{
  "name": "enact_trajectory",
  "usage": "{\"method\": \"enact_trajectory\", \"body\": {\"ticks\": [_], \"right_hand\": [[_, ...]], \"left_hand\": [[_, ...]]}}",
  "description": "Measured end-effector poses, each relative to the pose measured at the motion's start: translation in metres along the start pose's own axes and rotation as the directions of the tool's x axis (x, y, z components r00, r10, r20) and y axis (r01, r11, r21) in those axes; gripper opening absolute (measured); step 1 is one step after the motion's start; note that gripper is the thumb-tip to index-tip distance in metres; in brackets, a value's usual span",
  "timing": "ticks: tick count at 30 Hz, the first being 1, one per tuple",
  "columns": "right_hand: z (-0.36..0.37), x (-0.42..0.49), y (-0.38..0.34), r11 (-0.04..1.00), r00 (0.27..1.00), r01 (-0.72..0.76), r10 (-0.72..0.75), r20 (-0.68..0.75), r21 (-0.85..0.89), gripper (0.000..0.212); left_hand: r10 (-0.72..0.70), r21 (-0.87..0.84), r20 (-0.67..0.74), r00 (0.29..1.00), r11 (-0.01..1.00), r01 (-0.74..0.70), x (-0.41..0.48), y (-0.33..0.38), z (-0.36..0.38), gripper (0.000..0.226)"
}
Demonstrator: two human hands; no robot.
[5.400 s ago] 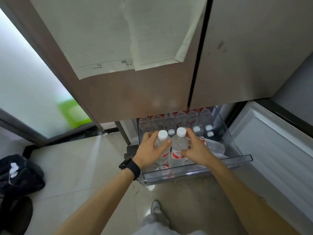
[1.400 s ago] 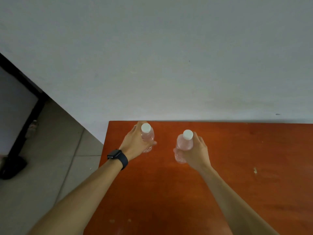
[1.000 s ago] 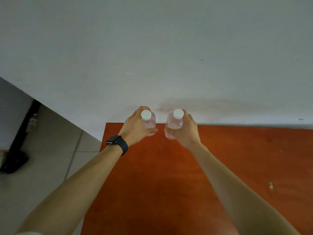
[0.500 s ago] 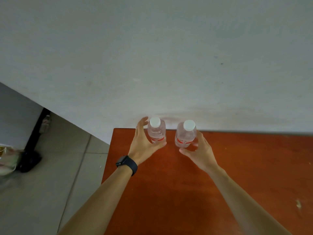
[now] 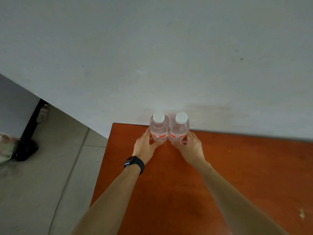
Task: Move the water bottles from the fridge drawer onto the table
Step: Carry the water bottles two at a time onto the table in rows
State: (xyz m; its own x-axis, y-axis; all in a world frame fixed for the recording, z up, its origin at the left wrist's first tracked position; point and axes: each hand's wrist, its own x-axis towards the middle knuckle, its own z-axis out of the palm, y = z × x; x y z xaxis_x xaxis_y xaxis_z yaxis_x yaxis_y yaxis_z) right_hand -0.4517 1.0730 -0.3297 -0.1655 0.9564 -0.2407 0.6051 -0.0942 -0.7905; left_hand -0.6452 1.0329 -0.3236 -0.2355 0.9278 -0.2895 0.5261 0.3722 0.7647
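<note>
Left bottle [image 5: 159, 128] and right bottle [image 5: 179, 128] upright, touching, at bench [image 5: 237, 167] far edge, left grip [image 5: 144, 146] curled round left bottle, right grip [image 5: 190, 147] curled round right bottle

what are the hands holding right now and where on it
One water bottle each, gripped low on the body: left hand on the left bottle, right hand on the right bottle.

Colours showing
Left bottle [image 5: 159, 128] and right bottle [image 5: 179, 127] are wearing white caps, red labels; table [image 5: 237, 167] is glowing orange.
</note>
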Motion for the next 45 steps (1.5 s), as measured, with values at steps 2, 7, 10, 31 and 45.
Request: {"method": "enact_trajectory", "body": {"ticks": [2, 7, 10, 31, 45], "right_hand": [[0.005, 0.004, -0.005, 1.0, 1.0, 0.005, -0.005, -0.02, 0.016, 0.066], [0.015, 0.003, -0.007, 0.999, 0.999, 0.003, -0.001, -0.051, 0.051, 0.064], [0.014, 0.003, -0.009, 0.998, 1.0, -0.014, 0.015, -0.027, 0.056, 0.063], [-0.078, -0.19, -0.022, 0.977, 0.98, -0.197, 0.196, -0.02, -0.078, 0.035], [-0.191, -0.501, 0.027, 0.854, 0.753, -0.475, 0.267, -0.602, -0.215, 0.035]], "left_hand": [[-0.013, -0.01, -0.017, 1.0, 1.0, 0.013, 0.005, -0.001, -0.001, 0.067], [-0.008, 0.058, 0.008, 1.0, 0.998, 0.007, 0.014, -0.005, -0.011, 0.066], [-0.021, 0.048, -0.004, 1.0, 0.999, 0.022, 0.012, -0.005, -0.011, 0.066], [-0.07, 0.366, 0.426, 0.902, 0.925, -0.1, -0.115, 0.027, -0.017, 0.049], [0.539, 0.252, 0.719, 0.439, 0.387, -0.887, -0.32, 0.21, 0.1, 0.041]]}}
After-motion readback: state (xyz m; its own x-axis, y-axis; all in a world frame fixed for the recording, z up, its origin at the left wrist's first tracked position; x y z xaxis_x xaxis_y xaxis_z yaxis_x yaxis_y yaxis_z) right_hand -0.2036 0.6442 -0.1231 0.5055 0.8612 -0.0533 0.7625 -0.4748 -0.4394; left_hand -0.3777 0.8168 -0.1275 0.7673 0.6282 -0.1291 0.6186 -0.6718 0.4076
